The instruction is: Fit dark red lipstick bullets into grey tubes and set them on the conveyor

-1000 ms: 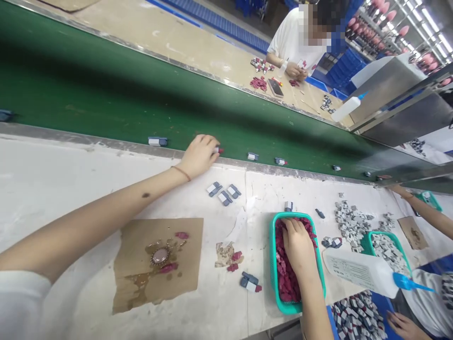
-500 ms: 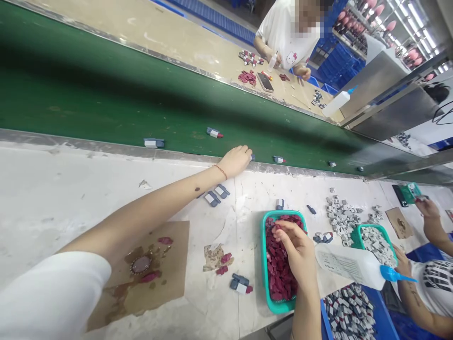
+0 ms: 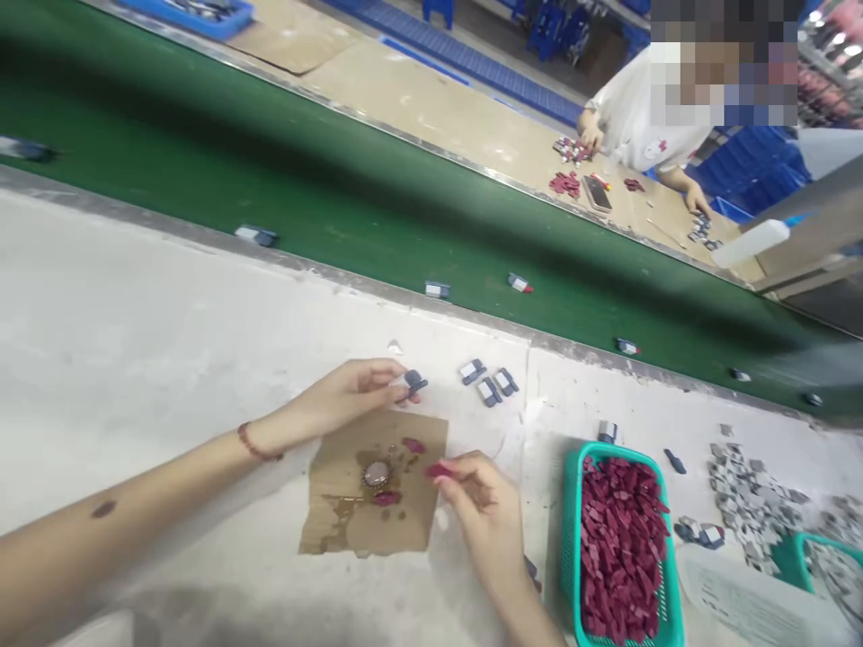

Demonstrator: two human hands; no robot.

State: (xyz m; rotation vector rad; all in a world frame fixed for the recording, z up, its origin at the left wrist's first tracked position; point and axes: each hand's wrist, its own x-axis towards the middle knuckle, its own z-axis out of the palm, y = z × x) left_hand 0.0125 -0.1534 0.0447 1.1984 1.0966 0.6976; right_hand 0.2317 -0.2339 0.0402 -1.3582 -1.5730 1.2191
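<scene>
My left hand is closed on a small dark blue-and-white plastic piece, held above the far edge of a stained cardboard sheet. Between the fingertips of my right hand is a small maroon plastic piece, at the sheet's right edge. On the cardboard sits a round, shallow cap amid wet brown stains. A loose maroon piece lies beside it, and a second maroon piece just in front. Three blue-and-white pieces rest on the table to the right of my left hand.
A green basket full of maroon pieces stands at right, with a white bottle beside it. Grey-white pieces lie farther right. Beyond the table, a green belt carries several pieces. Across it a person works.
My left hand has come back from the belt's edge with a blue-and-white piece. My right hand has left the basket and moved left to the cardboard, holding a maroon piece. The view has shifted left.
</scene>
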